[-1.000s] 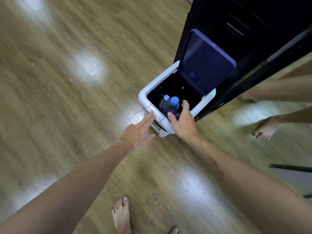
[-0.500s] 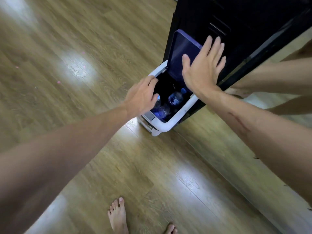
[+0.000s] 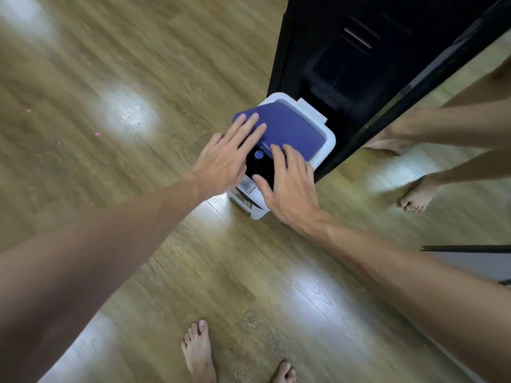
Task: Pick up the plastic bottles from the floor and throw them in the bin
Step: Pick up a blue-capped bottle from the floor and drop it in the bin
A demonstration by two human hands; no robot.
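Note:
A white bin (image 3: 329, 139) stands on the wooden floor against a black cabinet. Its purple lid (image 3: 293, 128) is lowered almost flat over the opening. Through the remaining dark gap a bottle's blue cap (image 3: 258, 154) shows inside the bin. My left hand (image 3: 226, 158) lies with straight fingers on the lid's near-left edge. My right hand (image 3: 290, 183) rests flat with straight fingers on the lid's front edge and the bin's rim. Neither hand holds anything.
A black cabinet (image 3: 373, 51) rises behind the bin. To the right a mirror panel (image 3: 456, 161) reflects my legs and foot. My bare feet (image 3: 199, 352) stand on the wood floor (image 3: 110, 134) below the bin.
The lid has swung down from upright to nearly shut. My right hand came down with it from the raised lid, and my left hand moved from the bin's rim onto the lid.

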